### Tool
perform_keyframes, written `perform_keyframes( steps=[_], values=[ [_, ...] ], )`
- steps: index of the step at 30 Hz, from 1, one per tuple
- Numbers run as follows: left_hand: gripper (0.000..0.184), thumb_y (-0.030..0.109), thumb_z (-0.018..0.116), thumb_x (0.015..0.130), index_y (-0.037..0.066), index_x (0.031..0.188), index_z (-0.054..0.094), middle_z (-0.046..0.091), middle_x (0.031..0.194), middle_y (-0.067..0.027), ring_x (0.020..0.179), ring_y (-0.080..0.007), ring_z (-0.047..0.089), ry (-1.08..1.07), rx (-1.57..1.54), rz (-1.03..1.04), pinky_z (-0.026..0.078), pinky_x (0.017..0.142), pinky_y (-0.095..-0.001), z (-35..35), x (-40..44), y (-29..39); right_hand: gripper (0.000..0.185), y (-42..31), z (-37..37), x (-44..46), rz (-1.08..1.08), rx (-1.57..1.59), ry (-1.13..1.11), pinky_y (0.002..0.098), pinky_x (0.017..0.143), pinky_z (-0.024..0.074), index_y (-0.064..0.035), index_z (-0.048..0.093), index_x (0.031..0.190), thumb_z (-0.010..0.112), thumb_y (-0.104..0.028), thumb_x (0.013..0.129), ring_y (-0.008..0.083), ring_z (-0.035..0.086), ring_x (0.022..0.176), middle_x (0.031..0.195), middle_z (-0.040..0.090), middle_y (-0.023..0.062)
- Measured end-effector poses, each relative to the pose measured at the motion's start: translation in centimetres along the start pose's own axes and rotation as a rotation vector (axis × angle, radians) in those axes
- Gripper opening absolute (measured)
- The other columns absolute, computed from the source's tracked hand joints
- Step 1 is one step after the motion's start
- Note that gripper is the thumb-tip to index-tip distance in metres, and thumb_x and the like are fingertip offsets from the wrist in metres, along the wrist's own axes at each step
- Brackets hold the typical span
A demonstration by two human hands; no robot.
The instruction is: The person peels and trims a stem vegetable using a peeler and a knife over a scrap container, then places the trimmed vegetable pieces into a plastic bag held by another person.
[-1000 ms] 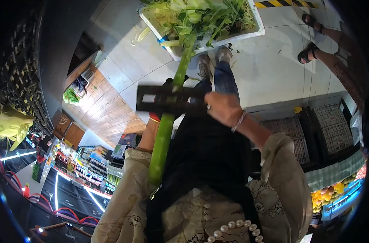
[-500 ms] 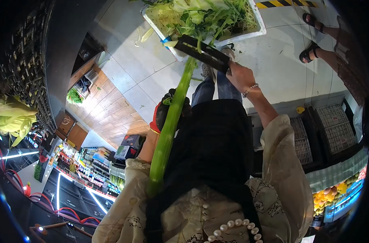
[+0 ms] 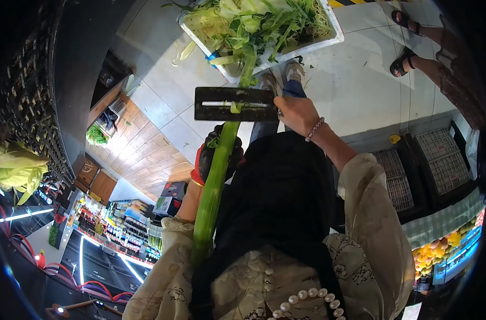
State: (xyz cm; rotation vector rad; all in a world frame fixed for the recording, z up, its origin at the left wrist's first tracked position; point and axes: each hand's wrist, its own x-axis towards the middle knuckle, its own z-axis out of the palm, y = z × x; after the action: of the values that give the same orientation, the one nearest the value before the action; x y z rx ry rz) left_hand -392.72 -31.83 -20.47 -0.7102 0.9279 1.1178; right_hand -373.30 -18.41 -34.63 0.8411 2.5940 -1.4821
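A long green celtuce stem runs from the foam box down along my left forearm. My left hand, in a black and red glove, is wrapped round its middle. My bare right hand grips the handle of a wide black slotted peeler. The peeler lies across the stem just beyond my left hand, with a bit of green showing in its slot. The stem's far end overlaps the box rim. My left fingertips are partly hidden behind the stem.
A white foam box of leaves and peelings stands on the floor ahead, close to my shoes. At upper right are another person's sandalled feet. Black crates stand at right. A basket and greens are at left.
My right hand has drawn the peeler along the stem towards me, from near the foam box to just beyond my left hand. The left hand keeps its hold, slightly lower.
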Motion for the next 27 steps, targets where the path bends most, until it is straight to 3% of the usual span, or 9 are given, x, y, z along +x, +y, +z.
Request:
perform_keyframes(
  steps=[2,3,9,13,14,16,20,22,27],
  values=[
    [0.029,0.036,0.046,0.095,0.009,0.101,0.05,0.047,0.082,-0.0027,0.069,-0.0159,0.045,-0.073,-0.034,0.008,0.038,0.061,-0.0326,0.5,-0.4,0.3,0.016,1.9,1.2,0.8,0.054,-0.066,0.043,0.0414,0.061,0.0516,-0.0094,0.055,0.091,0.059,-0.018,0.079,0.0312,0.064,0.073,0.078,0.063,0.0119],
    [0.034,0.038,0.046,0.095,0.01,0.114,0.049,0.048,0.082,-0.002,0.068,-0.0153,0.045,-0.117,-0.004,0.047,0.038,0.059,-0.0324,0.3,-0.7,0.1,0.018,2.2,0.3,1.6,0.192,-0.119,-0.129,0.0423,0.064,0.0524,-0.009,0.057,0.096,0.057,-0.018,0.081,0.032,0.064,0.075,0.081,0.064,0.0134],
    [0.055,0.035,0.047,0.094,0.01,0.14,0.032,0.048,0.083,-0.0035,0.062,-0.0154,0.044,-0.054,0.047,-0.016,0.039,0.058,-0.0313,0.3,-3.9,0.2,0.025,9.9,1.5,3.8,0.454,-0.102,-0.022,0.0467,0.067,0.0524,-0.0082,0.057,0.103,0.055,-0.022,0.082,0.0335,0.065,0.08,0.087,0.066,0.0163],
    [0.048,0.038,0.045,0.095,0.011,0.134,0.039,0.049,0.085,-0.0021,0.061,-0.0136,0.046,0.054,0.16,0.068,0.037,0.054,-0.031,0.2,-3.4,-0.3,0.032,6.3,1.4,2.6,0.337,-0.024,0.078,0.0477,0.066,0.0521,-0.0084,0.057,0.109,0.057,-0.024,0.08,0.0362,0.064,0.075,0.081,0.065,0.0166],
    [0.044,0.039,0.046,0.095,0.011,0.129,0.043,0.05,0.086,-0.0019,0.061,-0.0137,0.046,-0.011,0.08,0.05,0.037,0.054,-0.031,-0.6,-2.7,-0.6,0.032,3.7,0.5,2.4,0.418,0.065,-0.091,0.0468,0.065,0.0519,-0.0075,0.057,0.107,0.058,-0.021,0.079,0.0371,0.063,0.075,0.082,0.064,0.0166],
    [0.037,0.04,0.046,0.095,0.012,0.119,0.05,0.051,0.088,-0.0015,0.061,-0.014,0.046,-0.14,-0.077,0.019,0.036,0.053,-0.031,-1.3,-1.4,-0.8,0.026,-0.6,-0.3,0.2,0.201,0.179,0.016,0.045,0.066,0.0499,-0.0064,0.054,0.093,0.066,-0.017,0.074,0.0358,0.062,0.077,0.08,0.062,0.0146],
    [0.041,0.047,0.046,0.094,0.01,0.11,0.051,0.055,0.084,-0.0062,0.054,-0.0162,0.047,-0.007,-0.188,0.064,0.037,0.048,-0.0293,-0.2,-2.0,-1.8,0.019,-6.0,-1.2,-2.4,0.045,0.133,-0.041,0.0414,0.062,0.0498,-0.008,0.053,0.086,0.063,-0.008,0.07,0.0309,0.062,0.073,0.078,0.059,0.0097],
    [0.041,0.048,0.044,0.095,0.011,0.111,0.051,0.054,0.08,-0.0059,0.051,-0.0161,0.045,0.142,-0.141,0.073,0.036,0.046,-0.0293,-0.4,-2.4,-2.2,0.012,-4.8,-0.4,-2.3,0.021,0.082,0.021,0.0399,0.06,0.0514,-0.0094,0.055,0.086,0.059,-0.012,0.075,0.0298,0.063,0.07,0.077,0.06,0.0097],
    [0.037,0.043,0.039,0.098,0.011,0.116,0.049,0.053,0.076,-0.0068,0.045,-0.0164,0.043,0.023,-0.124,0.061,0.034,0.041,-0.0286,0.6,-3.0,-2.0,0.015,2.3,1.7,0.6,0.141,-0.047,-0.007,0.0417,0.06,0.0524,-0.0092,0.056,0.092,0.057,-0.018,0.08,0.0315,0.065,0.071,0.076,0.065,0.0126]
  ],
)
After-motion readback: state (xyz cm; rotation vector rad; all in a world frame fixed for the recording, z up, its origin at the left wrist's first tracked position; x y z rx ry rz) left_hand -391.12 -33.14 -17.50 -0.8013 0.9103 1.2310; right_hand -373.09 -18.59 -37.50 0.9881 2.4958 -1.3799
